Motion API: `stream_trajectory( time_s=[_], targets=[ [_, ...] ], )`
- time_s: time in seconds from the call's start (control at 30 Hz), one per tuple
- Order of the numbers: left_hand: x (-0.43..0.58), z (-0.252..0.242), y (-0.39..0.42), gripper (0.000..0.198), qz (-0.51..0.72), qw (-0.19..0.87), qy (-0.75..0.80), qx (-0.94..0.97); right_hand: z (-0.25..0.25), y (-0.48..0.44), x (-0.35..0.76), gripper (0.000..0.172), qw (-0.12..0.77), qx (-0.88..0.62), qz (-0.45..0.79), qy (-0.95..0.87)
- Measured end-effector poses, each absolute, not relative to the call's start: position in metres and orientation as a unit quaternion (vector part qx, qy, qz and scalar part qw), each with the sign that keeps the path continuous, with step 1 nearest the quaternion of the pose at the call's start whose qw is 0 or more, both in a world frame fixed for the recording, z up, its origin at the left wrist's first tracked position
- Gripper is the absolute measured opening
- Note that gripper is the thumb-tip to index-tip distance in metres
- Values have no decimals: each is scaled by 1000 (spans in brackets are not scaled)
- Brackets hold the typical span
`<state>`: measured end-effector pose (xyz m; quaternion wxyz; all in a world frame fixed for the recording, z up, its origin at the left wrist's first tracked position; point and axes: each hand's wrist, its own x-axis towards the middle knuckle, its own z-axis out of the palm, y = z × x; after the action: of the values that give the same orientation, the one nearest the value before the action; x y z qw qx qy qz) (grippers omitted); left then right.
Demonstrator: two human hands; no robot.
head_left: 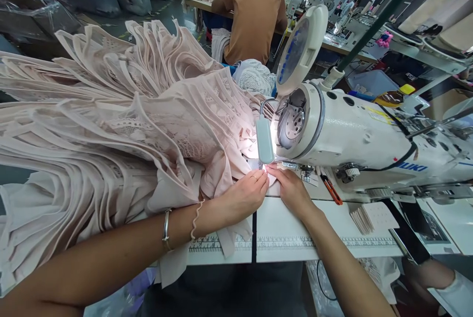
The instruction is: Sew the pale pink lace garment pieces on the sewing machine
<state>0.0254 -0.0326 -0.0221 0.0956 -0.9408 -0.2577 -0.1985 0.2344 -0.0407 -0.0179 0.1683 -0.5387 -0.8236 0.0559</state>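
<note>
In the head view, the left hand (251, 188) reaches in from the left, its fingers drawn together and closed on a pale pink fabric piece (272, 179) at the sewing spot. The right hand (293, 191) comes in from the other side, its fingertips on the same piece close to those of the left; whether they pinch it or only press on it cannot be told. The piece lies under the lit head of a white JUKI sewing machine (343, 130), just below a pale teal panel (264, 140). A metal bangle (166, 228) and a wavy bracelet (196, 219) circle the left wrist.

A large heap of pale pink lace-trimmed garments (148, 125) fills the left side, some of it hanging over the front edge of the surface (284, 221). A ruler strip (286, 243) runs along that edge. To the right of the right hand lie an orange-handled tool (331, 189), a small stack of pale cards or swatches (374, 217) and a dark phone-like slab (406, 233). Beyond the machine, a person in a brown shirt (253, 12) sits facing away.
</note>
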Motion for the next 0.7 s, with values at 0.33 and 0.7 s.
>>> stream_trajectory(
  time_s=[0.33,0.7],
  targets=[
    [22,-21,-29,31,-200,97,-261,-939,-17,-40,234,64,147,-549,60,-821],
    [22,-25,-24,31,-200,82,-263,-940,-16,-39,228,62,141,-562,57,-813]
  ],
)
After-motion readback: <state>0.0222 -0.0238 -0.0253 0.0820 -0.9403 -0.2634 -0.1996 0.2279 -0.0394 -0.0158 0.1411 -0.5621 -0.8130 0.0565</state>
